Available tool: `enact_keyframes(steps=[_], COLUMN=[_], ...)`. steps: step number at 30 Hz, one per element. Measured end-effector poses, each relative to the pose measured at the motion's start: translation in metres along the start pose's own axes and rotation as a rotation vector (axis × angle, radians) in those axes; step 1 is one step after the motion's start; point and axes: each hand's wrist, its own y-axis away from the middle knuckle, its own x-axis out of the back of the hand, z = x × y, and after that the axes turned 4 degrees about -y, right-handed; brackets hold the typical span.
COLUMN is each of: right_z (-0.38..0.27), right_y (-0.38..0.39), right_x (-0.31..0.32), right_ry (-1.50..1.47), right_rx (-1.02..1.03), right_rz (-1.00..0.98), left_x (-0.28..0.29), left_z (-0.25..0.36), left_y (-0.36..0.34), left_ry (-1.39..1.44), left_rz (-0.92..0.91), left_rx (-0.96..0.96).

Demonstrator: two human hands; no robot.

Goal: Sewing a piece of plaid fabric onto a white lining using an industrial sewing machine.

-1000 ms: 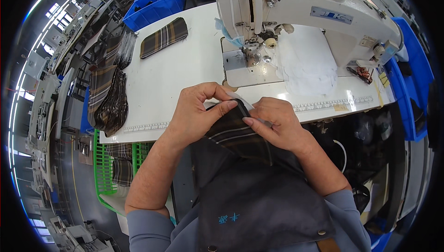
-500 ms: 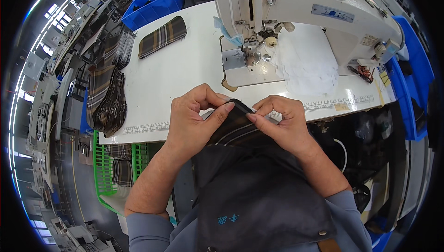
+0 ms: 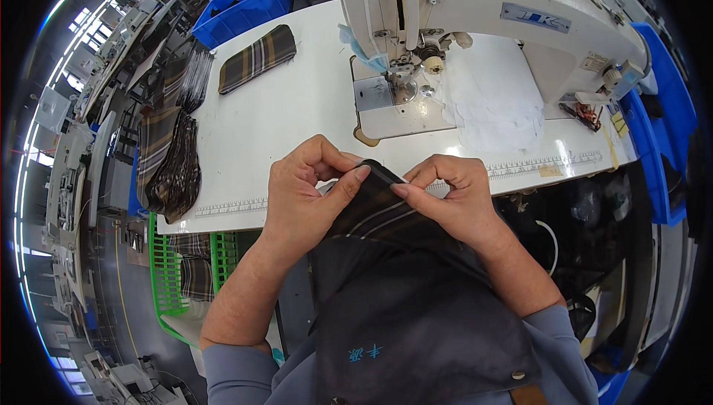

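Observation:
A dark plaid fabric piece [image 3: 375, 208], striped brown and white, is stretched between my hands at the table's front edge. My left hand [image 3: 310, 186] pinches its upper left corner between thumb and forefinger. On the other side, my right hand [image 3: 448, 191] grips the right edge in a thumb-and-finger pinch. The lower part of the piece hangs against my dark apron [image 3: 423, 316]. Just beyond my hands stands a white sewing machine [image 3: 483, 11], its needle area [image 3: 405, 85] apart from the fabric.
A folded plaid piece [image 3: 258, 59] lies on the white table [image 3: 297, 115]. Stacked plaid pieces [image 3: 171, 160] hang over its left edge, above a green basket [image 3: 169, 279]. White sheets [image 3: 497, 100] lie under the machine arm. Blue bins [image 3: 245, 7] stand behind and at the right.
The view has shifted very slightly. Both hands keep their pinch on the fabric, and its upper corner looks a little flatter and more spread out between them.

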Motion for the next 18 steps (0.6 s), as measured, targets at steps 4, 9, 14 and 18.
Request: enact_keyframes(steps=[4,9,14,18], right_z=[0.002,0.006,0.019,0.014], right_y=[-0.001,-0.001,-0.005,-0.020], right_x=[-0.002,-0.003,-0.006,-0.003], right_ry=[-0.012,-0.006,-0.023,0.130], right_rx=[0.015,0.011,0.016,0.030], right_rz=[0.002,0.024,0.004,-0.077], left_x=[0.001,0.004,0.014,0.015], left_z=[0.000,0.006,-0.011,-0.023], left_y=[-0.001,-0.006,-0.019,-0.043], left_ry=[0.052,0.104,0.110,0.042], left_rz=[-0.005,-0.055,-0.134,-0.158], left_rx=[0.032,0.146,0.294,0.286])
